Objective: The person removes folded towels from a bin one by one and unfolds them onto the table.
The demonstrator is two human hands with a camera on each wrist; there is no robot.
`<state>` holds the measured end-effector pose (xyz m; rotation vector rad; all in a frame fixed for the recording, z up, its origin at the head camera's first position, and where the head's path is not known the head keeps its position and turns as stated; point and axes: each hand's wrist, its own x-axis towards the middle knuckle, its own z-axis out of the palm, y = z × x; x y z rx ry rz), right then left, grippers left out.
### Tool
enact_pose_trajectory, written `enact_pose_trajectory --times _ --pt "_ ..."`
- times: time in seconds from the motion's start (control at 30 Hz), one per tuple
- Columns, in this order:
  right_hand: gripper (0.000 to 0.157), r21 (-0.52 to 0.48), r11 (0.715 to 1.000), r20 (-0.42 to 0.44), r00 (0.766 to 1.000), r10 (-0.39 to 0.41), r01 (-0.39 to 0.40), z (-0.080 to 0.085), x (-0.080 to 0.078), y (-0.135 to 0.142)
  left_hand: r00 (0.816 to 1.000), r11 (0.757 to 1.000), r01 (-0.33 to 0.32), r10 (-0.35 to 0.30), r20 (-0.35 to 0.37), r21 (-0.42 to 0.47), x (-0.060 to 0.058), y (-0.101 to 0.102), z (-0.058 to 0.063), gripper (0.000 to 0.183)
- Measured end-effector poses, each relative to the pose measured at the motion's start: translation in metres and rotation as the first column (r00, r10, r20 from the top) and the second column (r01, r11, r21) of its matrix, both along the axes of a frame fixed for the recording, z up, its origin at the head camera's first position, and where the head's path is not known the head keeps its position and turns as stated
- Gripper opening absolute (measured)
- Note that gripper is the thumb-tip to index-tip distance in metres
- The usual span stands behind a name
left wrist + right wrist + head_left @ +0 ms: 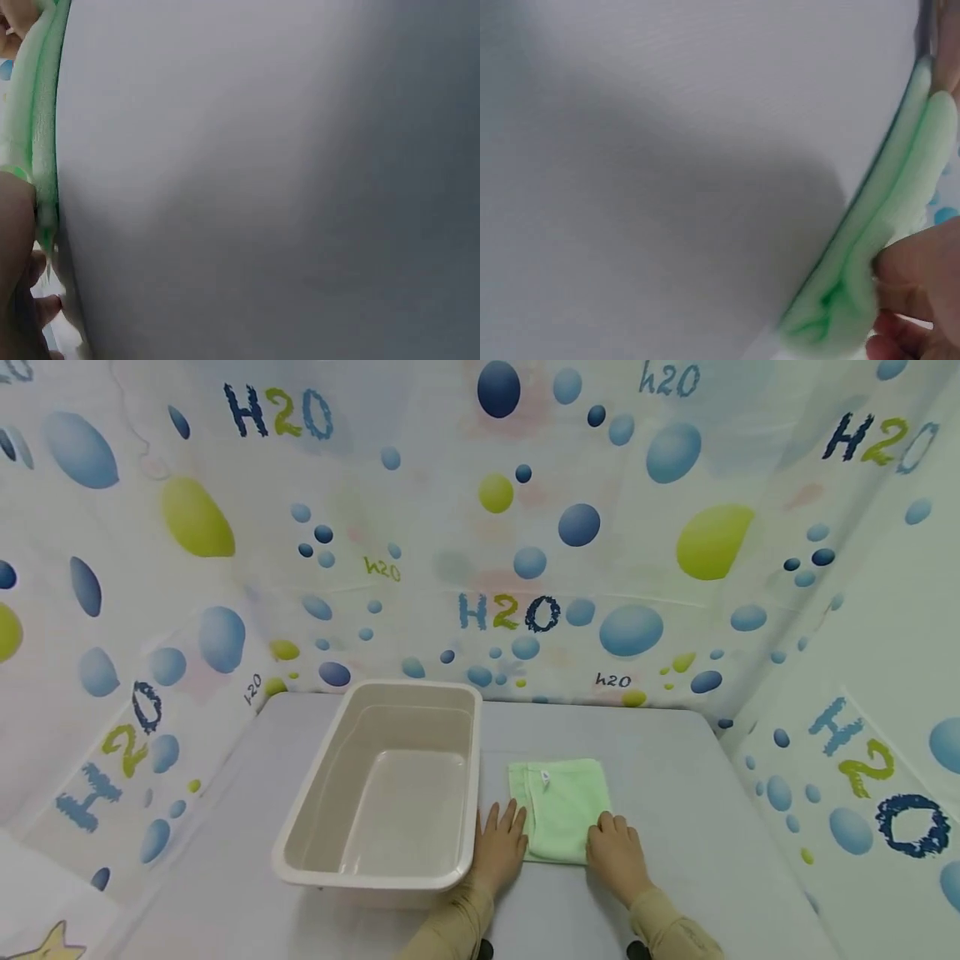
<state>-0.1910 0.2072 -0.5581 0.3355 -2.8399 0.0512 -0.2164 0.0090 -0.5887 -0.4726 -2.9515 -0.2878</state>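
A light green towel (566,814), folded into a rough square with a small white tag near its far left, lies flat on the table. My left hand (501,852) rests at its near left edge with fingers extended forward. In the left wrist view, the thumb (15,232) touches the end of the folded towel (41,127). On the opposite side my right hand (617,856) has curled fingers and pinches the near right edge. The right wrist view has the thumb and fingers (922,262) at the layered end of the towel (885,202).
A deep beige plastic basin (412,810) stands just left of my left hand, its rim close to the forearm. The pale grey table (675,777) carries both. Behind and beside it hang white sheets (450,527) printed with bubbles and H2O lettering.
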Motion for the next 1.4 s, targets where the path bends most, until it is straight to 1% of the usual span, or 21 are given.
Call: enact_pose_trajectory --times 0.07,0.1,0.17,0.27,0.33,0.4,0.47,0.53,0.57,0.6,0.67,0.7,0.77,0.87,0.93,1.0,1.07,1.17,1.2,1.27,1.4 --pt "0.015 0.028 1.0 -0.019 1.0 0.01 -0.009 0.002 -0.004 -0.005 1.0 0.998 0.022 -0.021 -0.008 0.055 0.003 -0.002 -0.004 0.044" --pt "0.014 0.007 1.0 -0.006 1.0 0.014 -0.014 0.003 -0.007 -0.007 0.999 0.996 0.032 -0.031 -0.013 0.079 0.005 -0.003 -0.005 0.044" --pt "0.01 -0.069 0.997 0.045 0.999 0.022 -0.019 0.003 -0.015 -0.014 0.999 0.992 0.047 -0.045 -0.021 0.117 0.007 -0.005 -0.007 0.045" --pt "0.005 -0.203 0.979 0.144 0.989 0.045 -0.015 0.001 -0.029 -0.026 0.997 0.984 0.066 -0.059 -0.045 0.166 0.009 -0.008 -0.01 0.047" --pt "0.005 -0.254 0.967 0.174 0.983 0.063 -0.018 0.0 -0.038 -0.034 0.996 0.972 0.082 -0.07 -0.06 0.22 0.009 -0.009 -0.014 0.048" --pt "0.007 -0.263 0.964 0.177 0.982 0.072 -0.024 -0.001 -0.046 -0.043 0.991 0.954 0.11 -0.083 -0.106 0.278 0.007 -0.009 -0.023 0.049" --pt "0.011 -0.269 0.962 0.159 0.984 0.081 -0.036 -0.002 -0.054 -0.052 0.983 0.947 0.136 -0.092 -0.157 0.292 0.004 -0.008 -0.037 0.052" --pt "0.015 -0.273 0.961 0.162 0.983 0.083 -0.036 -0.002 -0.059 -0.059 0.966 0.952 0.156 -0.092 -0.242 0.262 -0.005 -0.005 -0.062 0.055" --pt "0.018 -0.265 0.964 0.167 0.983 0.082 -0.035 -0.003 -0.062 -0.062 0.96 0.955 0.162 -0.095 -0.262 0.248 -0.006 -0.004 -0.068 0.056" --pt "0.019 -0.256 0.966 0.176 0.981 0.082 -0.035 -0.003 -0.064 -0.065 0.957 0.959 0.162 -0.095 -0.273 0.231 -0.007 -0.004 -0.07 0.057" --pt "0.021 -0.224 0.974 0.187 0.978 0.087 -0.043 -0.004 -0.067 -0.068 0.95 0.959 0.168 -0.095 -0.297 0.229 -0.007 -0.004 -0.069 0.057" --pt "0.021 -0.207 0.977 0.188 0.978 0.09 -0.05 -0.004 -0.069 -0.069 0.948 0.957 0.169 -0.093 -0.304 0.235 -0.006 -0.004 -0.064 0.056" --pt "0.021 -0.186 0.981 0.193 0.977 0.094 -0.057 -0.004 -0.071 -0.071 0.965 0.946 0.163 -0.094 -0.246 0.279 0.002 -0.006 -0.04 0.054" --pt "0.025 -0.185 0.981 0.201 0.975 0.099 -0.061 0.0 -0.074 -0.073 0.98 0.959 0.134 -0.09 -0.178 0.252 0.005 -0.008 -0.026 0.053" --pt "0.03 -0.182 0.982 0.224 0.97 0.096 -0.055 0.002 -0.074 -0.074 0.988 0.965 0.117 -0.089 -0.125 0.235 0.007 -0.01 -0.021 0.053" --pt "0.033 -0.143 0.988 0.226 0.97 0.094 -0.062 0.002 -0.072 -0.077 0.99 0.969 0.111 -0.087 -0.115 0.222 0.007 -0.01 -0.021 0.052" --pt "0.033 -0.083 0.994 0.202 0.975 0.093 -0.078 0.001 -0.069 -0.08 0.99 0.965 0.106 -0.08 -0.113 0.242 0.009 -0.011 -0.019 0.051" --pt "0.023 0.012 0.996 0.154 0.984 0.09 -0.093 -0.002 -0.068 -0.084 0.991 0.962 0.103 -0.077 -0.11 0.252 0.01 -0.012 -0.02 0.05" --pt "0.017 0.022 0.995 0.14 0.986 0.092 -0.096 -0.003 -0.068 -0.085 0.991 0.962 0.103 -0.078 -0.108 0.251 0.01 -0.012 -0.02 0.05" --pt "0.008 0.006 0.996 0.136 0.987 0.09 -0.092 -0.002 -0.069 -0.085 0.99 0.964 0.108 -0.081 -0.119 0.241 0.011 -0.012 -0.018 0.05" --pt "0.016 -0.075 0.995 0.184 0.979 0.085 -0.072 0.002 -0.072 -0.084 0.982 0.965 0.121 -0.082 -0.17 0.232 0.012 -0.013 -0.02 0.048"
